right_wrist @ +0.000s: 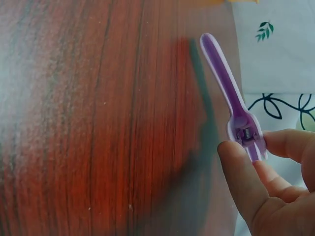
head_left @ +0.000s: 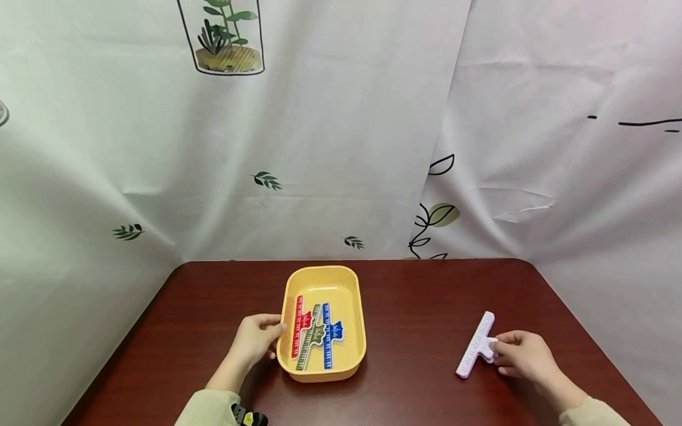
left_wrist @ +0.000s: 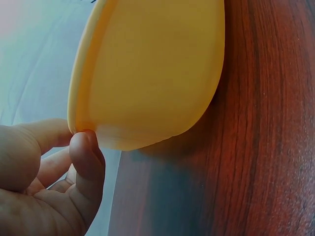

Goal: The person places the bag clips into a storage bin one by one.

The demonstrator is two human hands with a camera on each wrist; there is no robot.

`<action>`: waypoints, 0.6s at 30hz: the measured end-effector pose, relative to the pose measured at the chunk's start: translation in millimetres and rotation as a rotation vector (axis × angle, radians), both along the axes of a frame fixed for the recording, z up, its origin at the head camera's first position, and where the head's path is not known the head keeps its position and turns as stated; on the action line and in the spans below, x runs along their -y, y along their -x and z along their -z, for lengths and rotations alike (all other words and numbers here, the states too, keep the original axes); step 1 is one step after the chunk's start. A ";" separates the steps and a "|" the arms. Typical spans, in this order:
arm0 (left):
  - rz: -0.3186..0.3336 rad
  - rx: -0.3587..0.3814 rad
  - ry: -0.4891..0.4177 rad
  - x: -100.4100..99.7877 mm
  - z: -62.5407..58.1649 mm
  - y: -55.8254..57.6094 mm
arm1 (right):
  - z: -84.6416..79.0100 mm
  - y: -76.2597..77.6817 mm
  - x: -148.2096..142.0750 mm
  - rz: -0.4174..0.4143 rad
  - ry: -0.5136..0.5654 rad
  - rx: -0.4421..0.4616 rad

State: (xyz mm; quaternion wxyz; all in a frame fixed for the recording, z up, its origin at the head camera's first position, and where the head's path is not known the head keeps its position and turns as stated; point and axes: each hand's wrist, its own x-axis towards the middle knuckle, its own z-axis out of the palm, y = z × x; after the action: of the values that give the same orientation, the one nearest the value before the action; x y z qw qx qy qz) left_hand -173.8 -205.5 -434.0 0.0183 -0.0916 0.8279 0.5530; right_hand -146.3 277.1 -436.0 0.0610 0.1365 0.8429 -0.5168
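A yellow plastic tray (head_left: 354,357) stands on the table left of centre. My left hand (head_left: 254,341) pinches its left rim between thumb and fingers, as the left wrist view also shows. Inside lie a red clip (head_left: 298,327), an olive-green clip (head_left: 308,342) and a blue clip (head_left: 327,339), side by side with long toothed bars. Over on the right, my right hand (head_left: 523,356) pinches a light purple clip (head_left: 475,346) by its grip tabs. In the right wrist view the clip's small metal spring (right_wrist: 247,132) shows near the thumb.
The dark red-brown wooden table (head_left: 412,323) has rounded far corners. Behind it and at both sides hangs a pale curtain (head_left: 327,144) with leaf and jar prints. A black strapped device (head_left: 251,423) sits on the left wrist.
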 end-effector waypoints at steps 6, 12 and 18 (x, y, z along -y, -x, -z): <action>-0.003 0.001 -0.002 -0.6 -1.1 -0.4 | -0.3 0.0 3.7 -0.021 0.041 -0.016; -0.003 0.002 -0.007 -1.0 -2.3 -0.4 | -2.1 1.3 6.7 -0.030 0.054 -0.024; -0.005 0.010 -0.007 -0.9 -2.2 -1.2 | -2.5 2.2 10.1 -0.044 0.064 -0.027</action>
State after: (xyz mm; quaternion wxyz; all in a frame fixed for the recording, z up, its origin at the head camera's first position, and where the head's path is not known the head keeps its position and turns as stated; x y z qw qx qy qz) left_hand -172.6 -204.5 -431.9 0.0214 -0.0966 0.8258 0.5553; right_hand -148.6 266.9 -433.6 0.0652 0.1086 0.8297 -0.5437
